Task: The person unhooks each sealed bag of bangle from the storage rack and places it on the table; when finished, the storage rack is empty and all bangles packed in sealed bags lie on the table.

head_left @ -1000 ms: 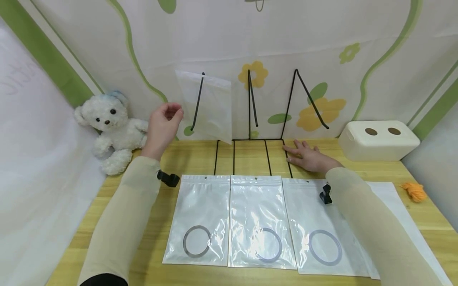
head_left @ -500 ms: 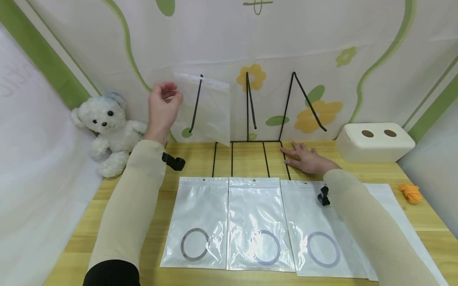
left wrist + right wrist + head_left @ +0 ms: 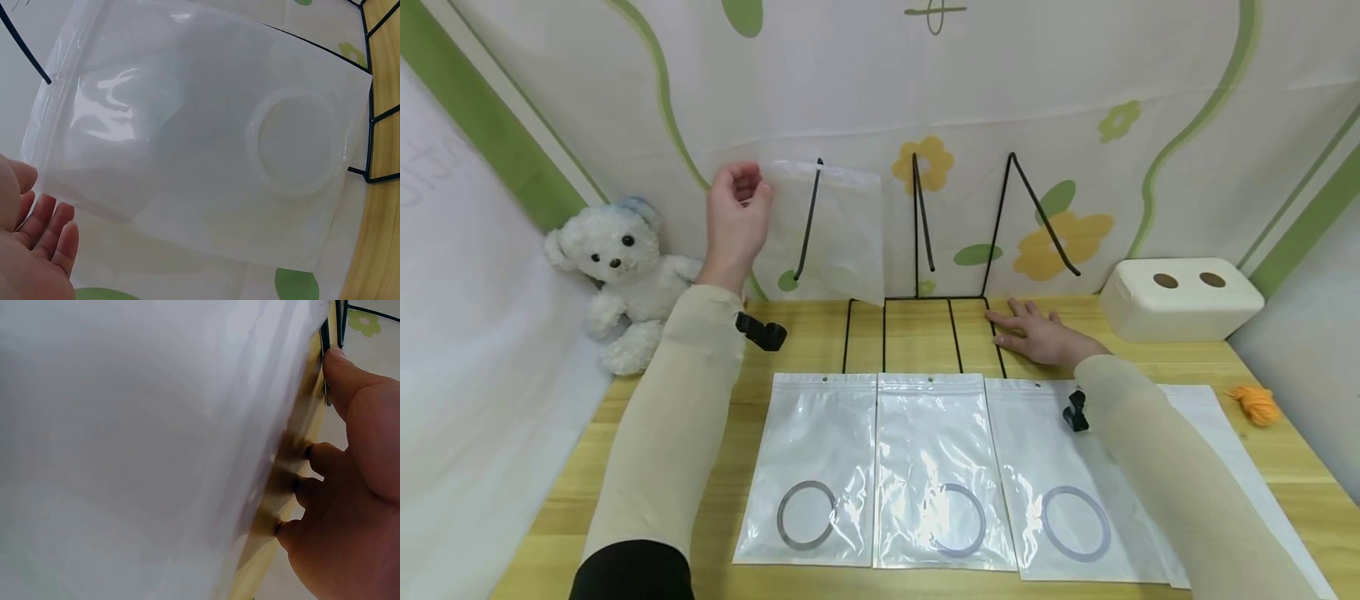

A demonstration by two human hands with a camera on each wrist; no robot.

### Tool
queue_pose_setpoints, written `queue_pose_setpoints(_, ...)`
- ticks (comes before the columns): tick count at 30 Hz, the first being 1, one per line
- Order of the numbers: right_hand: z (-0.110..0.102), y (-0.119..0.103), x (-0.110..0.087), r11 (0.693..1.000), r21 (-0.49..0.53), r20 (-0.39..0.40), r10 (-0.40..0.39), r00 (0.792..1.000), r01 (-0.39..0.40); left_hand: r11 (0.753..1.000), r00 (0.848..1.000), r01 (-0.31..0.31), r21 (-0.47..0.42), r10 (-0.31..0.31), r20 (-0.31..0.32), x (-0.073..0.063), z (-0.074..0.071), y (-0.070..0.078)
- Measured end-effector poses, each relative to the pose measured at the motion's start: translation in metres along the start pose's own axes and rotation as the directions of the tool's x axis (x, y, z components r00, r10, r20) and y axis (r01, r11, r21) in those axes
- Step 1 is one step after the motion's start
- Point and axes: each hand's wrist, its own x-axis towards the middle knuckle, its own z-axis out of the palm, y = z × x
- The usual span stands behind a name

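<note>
A clear zip bag (image 3: pixel 842 225) hangs from the left hook of a black wire rack (image 3: pixel 936 297), the rod passing through its top strip. My left hand (image 3: pixel 737 217) pinches the bag's upper left corner between thumb and finger. In the left wrist view, a pale ring shape shows low on the bag (image 3: pixel 187 125). With fingers spread, my right hand (image 3: pixel 1037 333) rests at the right side of the rack's base, its fingertips touching the base wire. The middle and right hooks carry nothing. In front lie several silvery zip bags (image 3: pixel 823 433) with ring shapes near their lower ends.
A white plush bear (image 3: pixel 632 279) sits at the left against the curtain. At the back right stands a white box (image 3: pixel 1180 312) with two round holes. Near it lies a bundle of orange yarn (image 3: pixel 1257 404). A flowered curtain (image 3: pixel 1000 75) closes the back.
My left hand has risen beside the hanging bag and come to its upper left corner. My right hand has stayed on the rack's base. The head view has shifted slightly.
</note>
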Motion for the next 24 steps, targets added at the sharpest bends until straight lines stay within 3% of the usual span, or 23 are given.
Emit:
queue_pose_setpoints(6, -0.001, -0.001, 0.0, 1.0, 0.002, 0.001, 0.003, 1.0, -0.003, 0.998, 1.0, 0.029, 0.05, -0.029, -0.01, 0.001, -0.006, -0.001)
queue_pose_setpoints(17, 0.0, 0.001, 0.004, 1.0, -0.004, -0.002, 0.003, 1.0, -0.003, 0.989, 0.998, 0.011, 0.15, -0.019, 0.053, -0.005, -0.02, 0.001)
queue_pose_setpoints(24, 0.001, 0.003, 0.004, 1.0, -0.014, -0.005, -0.004, 1.0, 0.004, 0.958, 0.998, -0.067, 0.279, 0.063, 0.024, -0.011, -0.016, 0.003)
